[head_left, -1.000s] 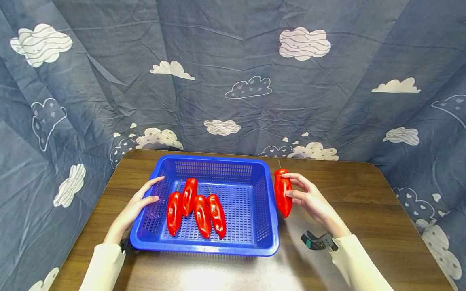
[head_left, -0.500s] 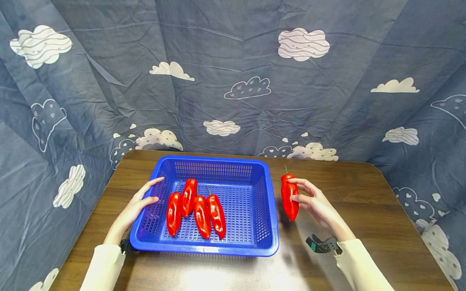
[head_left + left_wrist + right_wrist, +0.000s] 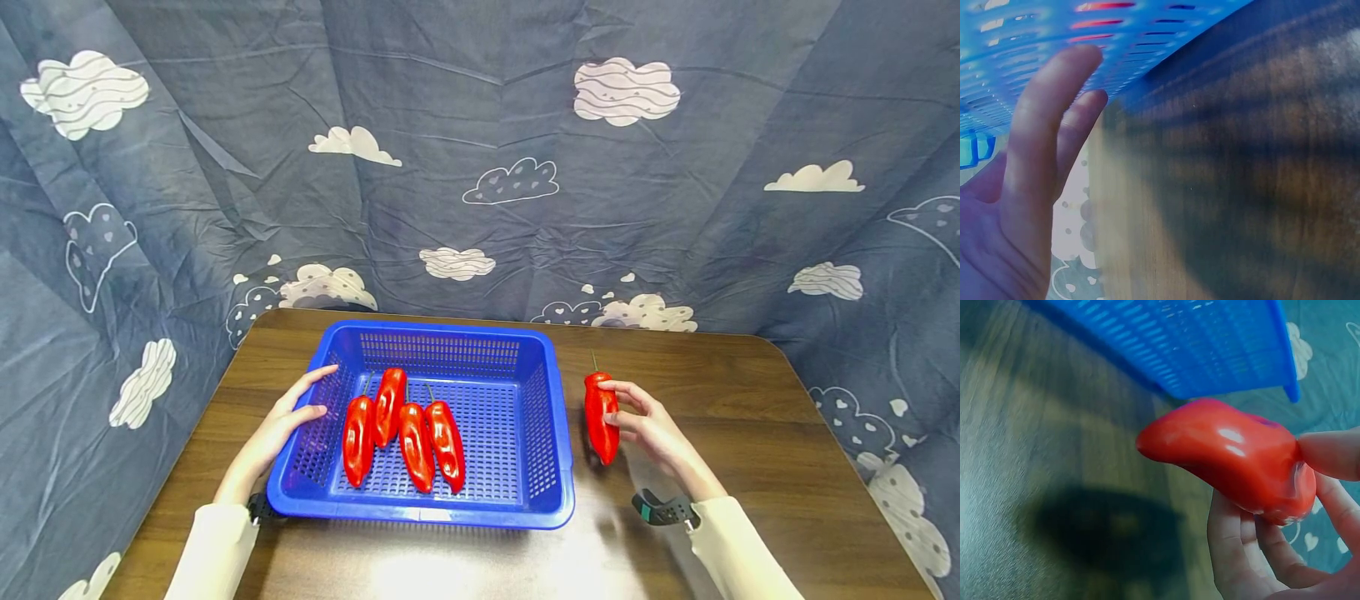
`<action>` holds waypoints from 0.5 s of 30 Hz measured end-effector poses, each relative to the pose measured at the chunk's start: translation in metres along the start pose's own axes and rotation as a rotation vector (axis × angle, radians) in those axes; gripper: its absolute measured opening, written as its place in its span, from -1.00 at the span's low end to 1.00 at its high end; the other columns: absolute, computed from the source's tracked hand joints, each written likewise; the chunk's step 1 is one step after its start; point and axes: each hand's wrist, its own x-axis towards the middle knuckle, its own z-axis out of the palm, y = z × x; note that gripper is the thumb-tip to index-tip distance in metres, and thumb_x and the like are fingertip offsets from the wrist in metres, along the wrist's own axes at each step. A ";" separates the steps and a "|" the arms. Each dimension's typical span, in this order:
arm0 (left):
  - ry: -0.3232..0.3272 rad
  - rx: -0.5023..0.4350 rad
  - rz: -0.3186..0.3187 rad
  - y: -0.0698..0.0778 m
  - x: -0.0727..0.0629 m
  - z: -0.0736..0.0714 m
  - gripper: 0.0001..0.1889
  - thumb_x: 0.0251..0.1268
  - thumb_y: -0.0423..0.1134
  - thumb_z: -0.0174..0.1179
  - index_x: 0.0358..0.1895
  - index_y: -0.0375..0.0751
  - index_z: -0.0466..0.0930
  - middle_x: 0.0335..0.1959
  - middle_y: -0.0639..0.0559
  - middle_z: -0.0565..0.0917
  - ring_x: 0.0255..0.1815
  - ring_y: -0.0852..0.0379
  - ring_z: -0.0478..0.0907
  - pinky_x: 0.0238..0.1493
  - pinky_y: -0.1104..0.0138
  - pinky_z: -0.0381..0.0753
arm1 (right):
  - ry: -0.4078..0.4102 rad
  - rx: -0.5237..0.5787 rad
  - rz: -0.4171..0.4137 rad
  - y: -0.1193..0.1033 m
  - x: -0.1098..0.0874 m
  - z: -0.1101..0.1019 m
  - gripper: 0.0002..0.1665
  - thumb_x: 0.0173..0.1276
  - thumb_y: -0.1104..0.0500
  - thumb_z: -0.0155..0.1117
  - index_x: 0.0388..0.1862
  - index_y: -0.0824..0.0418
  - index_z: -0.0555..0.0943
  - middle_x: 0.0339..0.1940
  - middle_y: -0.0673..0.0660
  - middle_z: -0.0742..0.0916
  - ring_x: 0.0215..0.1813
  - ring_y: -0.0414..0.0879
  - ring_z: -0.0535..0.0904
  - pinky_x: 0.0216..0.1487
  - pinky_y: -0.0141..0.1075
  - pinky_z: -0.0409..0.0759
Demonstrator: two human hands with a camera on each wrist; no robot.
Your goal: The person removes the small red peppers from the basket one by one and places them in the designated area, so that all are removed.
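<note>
A blue plastic basket (image 3: 495, 515) with perforated walls stands on the table, several glossy red peppers (image 3: 448, 446) lying in its left and middle part. My left hand (image 3: 273, 429) grips the basket's left rim, thumb and one finger over the edge. Seen from the left wrist, other fingers (image 3: 1032, 119) lie against the outside of its wall. To the right of the basket, my right hand (image 3: 652, 429) holds another red pepper (image 3: 602, 421) between thumb and fingers, stem pointing away. In the right wrist view, this pepper (image 3: 1222, 450) hangs over its own shadow on the wood.
The brown wooden table (image 3: 720, 400) has rounded far corners. Behind it hangs a dark blue-grey cloth (image 3: 420, 92) printed with clouds. A black strap (image 3: 663, 507) juts out from the right wrist, and wood surface stretches right of that hand.
My right hand has moved away from the basket's right side, to the right and toward me, carrying the pepper. The left hand and the basket have stayed put.
</note>
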 end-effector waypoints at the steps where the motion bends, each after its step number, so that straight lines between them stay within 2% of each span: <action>1: 0.001 0.003 0.000 0.000 0.000 0.000 -0.41 0.43 -0.37 -0.09 0.49 -0.08 0.05 0.41 -0.31 0.09 0.15 -0.29 0.36 -0.10 0.08 0.58 | 0.003 -0.003 0.000 0.002 0.000 -0.001 -0.50 0.26 0.46 0.12 0.11 0.04 0.54 0.02 0.18 0.48 -0.09 -0.12 0.55 -0.17 -0.15 0.60; 9: 0.004 0.005 -0.002 0.001 0.000 0.000 -0.41 0.42 -0.37 -0.09 0.49 -0.08 0.06 0.41 -0.31 0.10 0.16 -0.30 0.35 -0.10 0.08 0.58 | 0.017 -0.005 0.033 0.015 0.001 -0.004 -0.53 0.26 0.47 0.12 0.14 0.18 0.51 0.03 0.28 0.45 -0.15 -0.11 0.56 -0.22 -0.18 0.61; 15: 0.002 -0.004 -0.002 0.000 -0.001 0.000 -0.41 0.43 -0.35 -0.08 0.49 -0.07 0.05 0.40 -0.31 0.12 0.15 -0.25 0.39 -0.10 0.06 0.58 | 0.035 -0.031 0.055 0.021 0.001 -0.005 -0.48 0.24 0.47 0.11 0.21 0.43 0.34 0.08 0.39 0.40 -0.17 -0.13 0.55 -0.22 -0.22 0.61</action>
